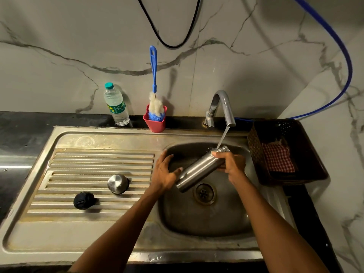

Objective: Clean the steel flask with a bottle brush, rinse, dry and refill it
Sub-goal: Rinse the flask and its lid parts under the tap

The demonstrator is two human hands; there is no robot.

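The steel flask [199, 170] lies tilted over the sink basin [206, 219], its open neck up under the water stream from the tap [223, 107]. My right hand [231, 164] grips the flask near the neck. My left hand [164, 172] is by the flask's lower end with fingers spread, thumb touching the steel. The blue-handled bottle brush [154, 91] stands bristles-down in a red cup [155, 123] behind the sink. A steel cup lid [117, 184] and a black stopper [83, 200] sit on the ribbed drainboard. A plastic water bottle [116, 105] stands at the back.
A dark basket [307, 154] holding a red checked cloth [278, 159] sits right of the sink. A blue hose [344, 56] and a black cable [173, 44] hang on the marble wall. Black countertop [17, 138] lies to the left.
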